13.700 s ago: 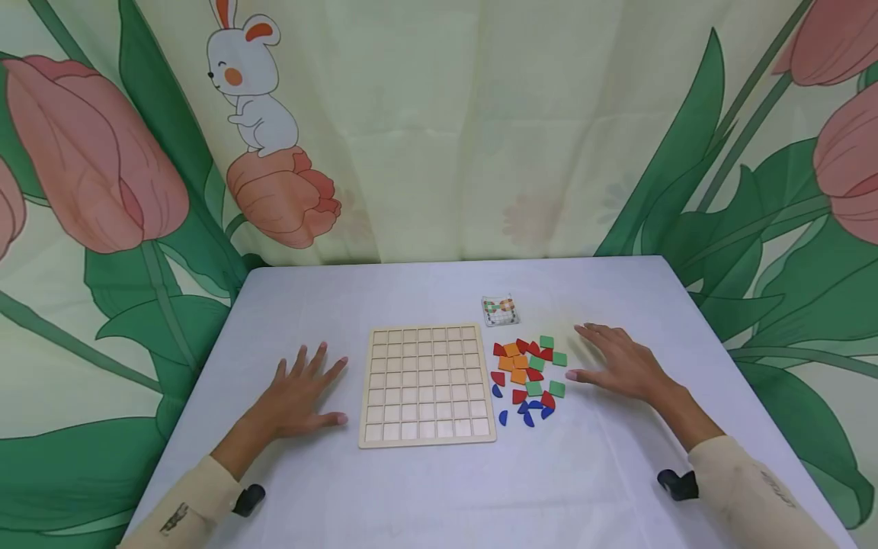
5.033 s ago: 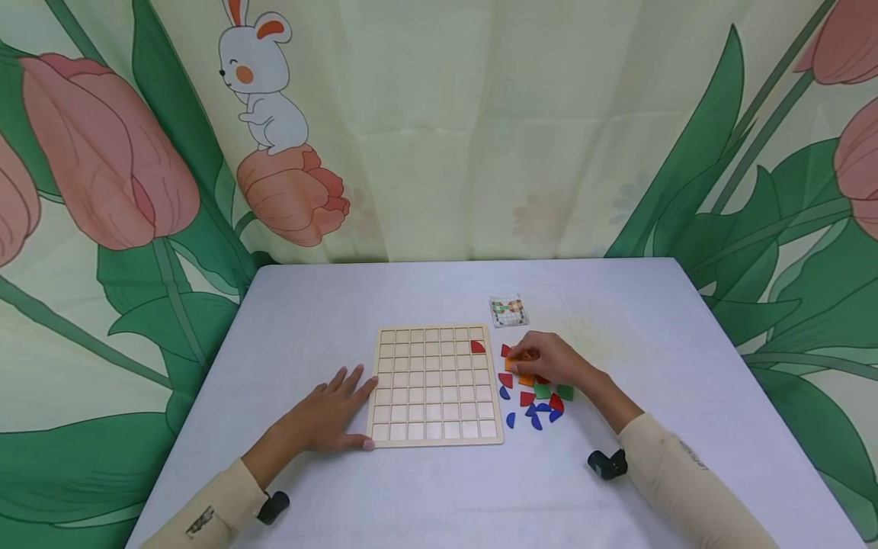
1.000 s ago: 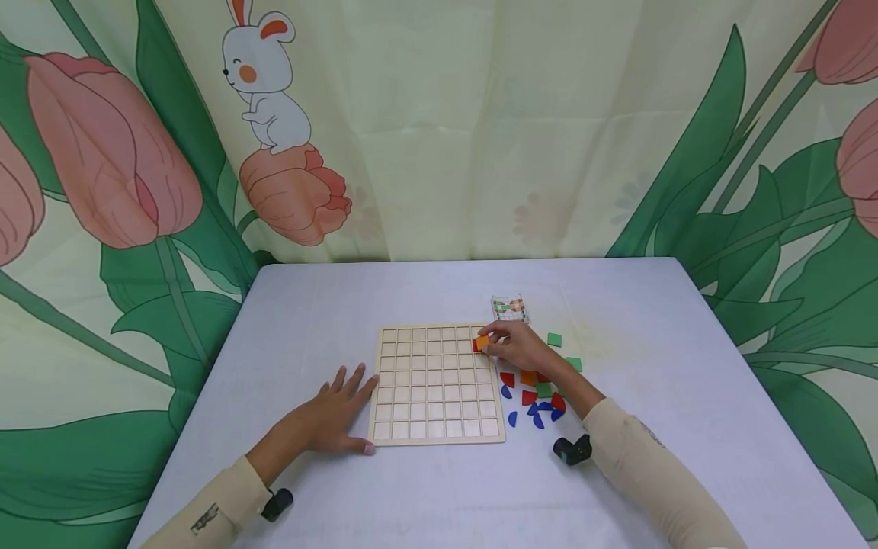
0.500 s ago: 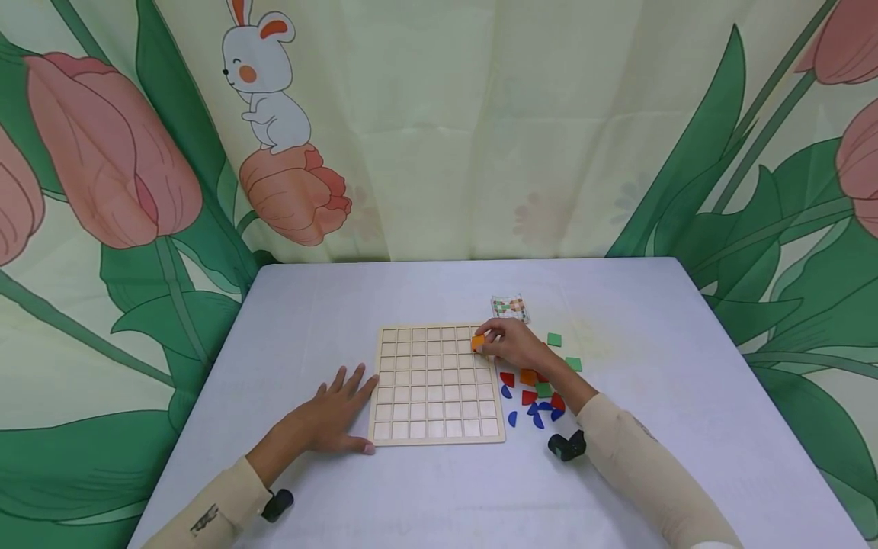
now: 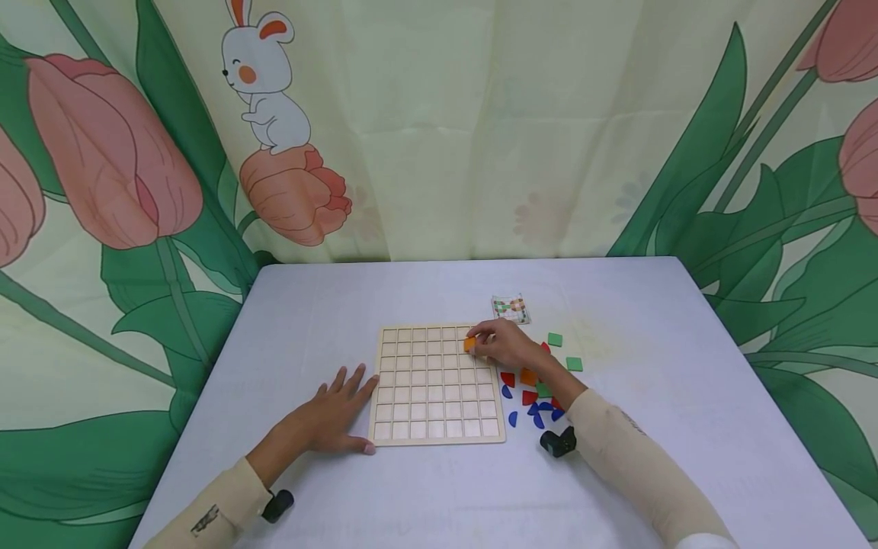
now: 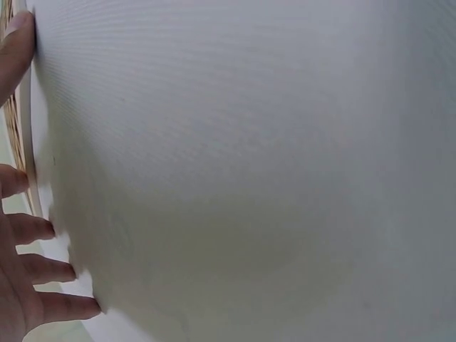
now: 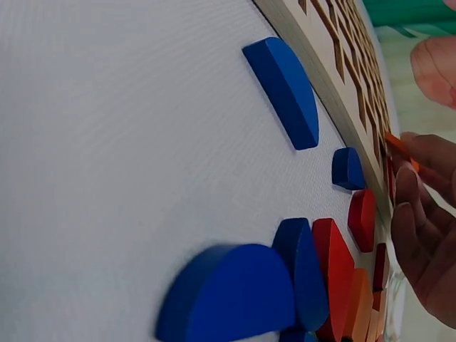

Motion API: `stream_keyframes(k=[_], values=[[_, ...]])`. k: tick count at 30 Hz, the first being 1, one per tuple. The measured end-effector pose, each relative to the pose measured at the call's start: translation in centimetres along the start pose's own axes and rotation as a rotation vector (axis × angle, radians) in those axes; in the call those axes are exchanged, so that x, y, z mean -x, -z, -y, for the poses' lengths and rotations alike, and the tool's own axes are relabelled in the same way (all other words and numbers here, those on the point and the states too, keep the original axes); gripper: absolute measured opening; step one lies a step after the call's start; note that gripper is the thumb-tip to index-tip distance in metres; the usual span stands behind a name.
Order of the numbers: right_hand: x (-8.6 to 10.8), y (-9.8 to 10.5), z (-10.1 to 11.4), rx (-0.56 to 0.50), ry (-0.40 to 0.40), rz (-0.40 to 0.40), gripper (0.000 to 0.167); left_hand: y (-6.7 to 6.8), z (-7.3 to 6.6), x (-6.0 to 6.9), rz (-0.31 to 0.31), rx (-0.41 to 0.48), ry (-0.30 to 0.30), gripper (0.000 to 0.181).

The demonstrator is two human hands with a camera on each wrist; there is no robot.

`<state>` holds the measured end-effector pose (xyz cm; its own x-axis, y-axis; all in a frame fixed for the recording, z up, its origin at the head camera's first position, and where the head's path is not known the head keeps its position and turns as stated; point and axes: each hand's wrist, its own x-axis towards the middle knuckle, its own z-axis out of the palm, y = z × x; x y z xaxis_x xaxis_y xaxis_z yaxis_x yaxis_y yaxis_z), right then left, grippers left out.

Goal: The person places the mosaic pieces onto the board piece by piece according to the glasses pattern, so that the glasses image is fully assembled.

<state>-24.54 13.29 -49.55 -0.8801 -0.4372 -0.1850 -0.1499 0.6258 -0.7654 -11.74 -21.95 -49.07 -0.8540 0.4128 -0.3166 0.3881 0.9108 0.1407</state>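
The wooden grid board lies on the table, its square cells facing up. Between thumb and fingers, my right hand pinches an orange square tile over the board's upper right part. That tile appears tilted in the right wrist view. My left hand lies flat at the board's left edge, fingers spread, with thumb and a fingertip touching the frame. The red quarter-round piece in the board is hidden in the head view by my right hand.
Right of the board lie loose blue half-round pieces, red pieces, orange tiles and green tiles. A small printed pattern card lies behind them. A curtain hangs beyond the table.
Since the oldest frame, a red piece has come onto the board and my left hand has reached its edge. In the last second, my right hand has slid slightly left with the orange tile.
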Motion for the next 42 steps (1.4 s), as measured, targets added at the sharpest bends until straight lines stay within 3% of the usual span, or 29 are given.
stream_keyframes(k=[18,31,42], values=[[-0.6,-0.6,0.8,0.074,0.007,-0.016,0.028,0.1,-0.1,0.2,0.005,-0.014,0.002,0.115],[-1.0,-0.5,1.3,0.226,-0.018,-0.017,0.027,0.2,-0.4,0.1,0.011,-0.018,0.003,0.113],[-1.0,-0.5,1.4,0.244,-0.007,-0.023,0.027,-0.1,-0.2,0.0,0.02,-0.013,-0.004,0.112]])
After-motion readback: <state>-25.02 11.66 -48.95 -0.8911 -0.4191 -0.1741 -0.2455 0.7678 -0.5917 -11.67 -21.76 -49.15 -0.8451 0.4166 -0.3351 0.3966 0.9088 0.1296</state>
